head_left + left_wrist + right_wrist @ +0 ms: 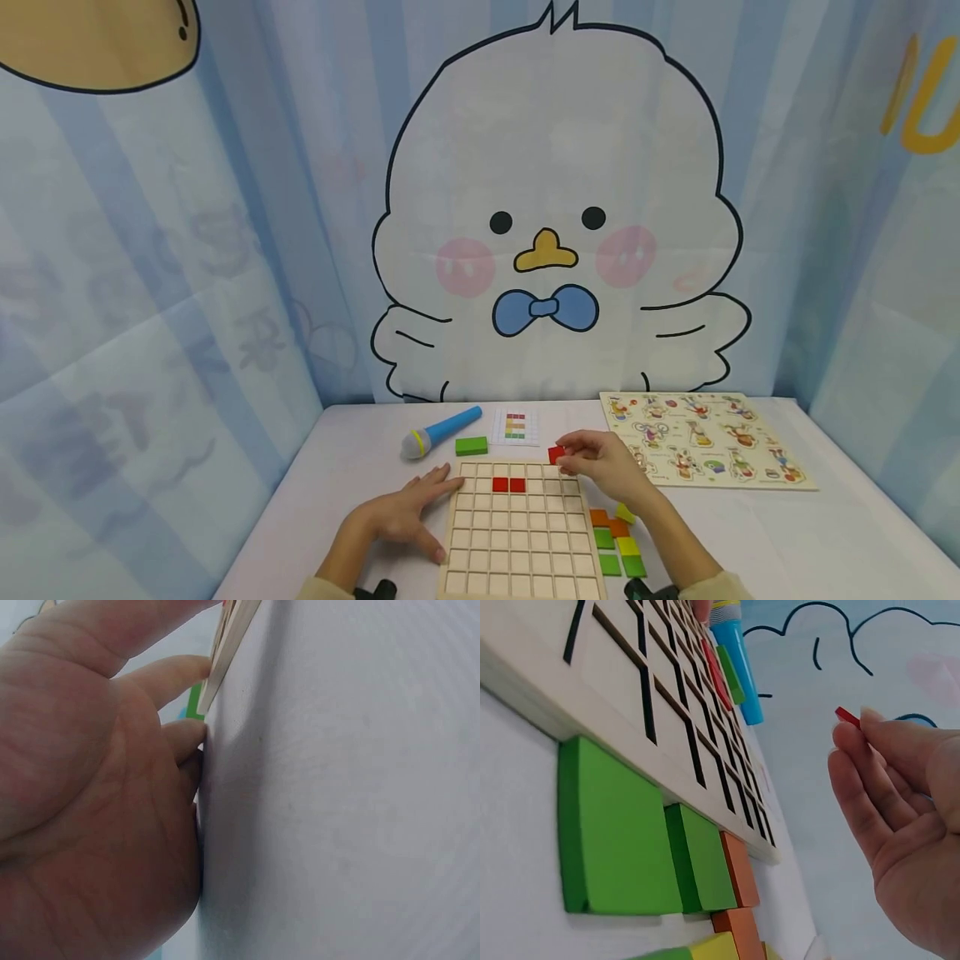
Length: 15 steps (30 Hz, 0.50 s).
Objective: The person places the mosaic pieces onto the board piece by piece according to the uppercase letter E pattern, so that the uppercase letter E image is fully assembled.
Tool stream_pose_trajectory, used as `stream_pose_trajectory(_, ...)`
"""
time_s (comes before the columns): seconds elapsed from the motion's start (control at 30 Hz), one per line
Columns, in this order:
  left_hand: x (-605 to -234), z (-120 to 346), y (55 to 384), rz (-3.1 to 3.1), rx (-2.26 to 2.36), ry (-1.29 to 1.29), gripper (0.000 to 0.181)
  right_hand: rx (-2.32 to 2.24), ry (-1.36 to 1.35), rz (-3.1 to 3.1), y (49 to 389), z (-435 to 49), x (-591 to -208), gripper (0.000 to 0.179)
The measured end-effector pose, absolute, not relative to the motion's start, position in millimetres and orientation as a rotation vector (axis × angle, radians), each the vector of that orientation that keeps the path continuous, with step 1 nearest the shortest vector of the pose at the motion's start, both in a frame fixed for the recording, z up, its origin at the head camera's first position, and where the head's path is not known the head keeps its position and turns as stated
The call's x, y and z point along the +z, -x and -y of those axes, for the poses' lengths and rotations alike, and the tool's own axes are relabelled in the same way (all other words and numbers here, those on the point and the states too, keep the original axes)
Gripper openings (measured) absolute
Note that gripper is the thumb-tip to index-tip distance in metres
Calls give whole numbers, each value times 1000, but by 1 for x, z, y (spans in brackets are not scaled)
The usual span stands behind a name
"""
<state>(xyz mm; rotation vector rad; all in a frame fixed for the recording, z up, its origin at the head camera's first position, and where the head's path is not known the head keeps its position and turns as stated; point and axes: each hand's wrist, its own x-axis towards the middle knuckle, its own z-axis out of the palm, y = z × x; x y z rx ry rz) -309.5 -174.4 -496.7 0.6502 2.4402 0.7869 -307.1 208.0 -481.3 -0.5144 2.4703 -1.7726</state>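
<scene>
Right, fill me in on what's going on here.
A person's right hand pinches a red tile near the far right corner of a wooden grid board. The left hand rests against the board's left edge, fingers spread. Two red tiles sit side by side in the grid; green, orange and yellow tiles lie along its right side.

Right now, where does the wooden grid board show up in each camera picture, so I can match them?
Head: wooden grid board at bottom centre, seen from above.
Left wrist: at the top, left of centre, a narrow edge-on strip.
Right wrist: upper left, slanting down toward the middle.
Shared landmark: the green block just past the board's far end.
</scene>
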Motion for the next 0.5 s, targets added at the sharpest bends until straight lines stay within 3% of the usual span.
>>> stream_pose_trajectory(0.5,-496,174,309,-2444,791,-623,105,-1456,585,-2564,321,-182,-495,28)
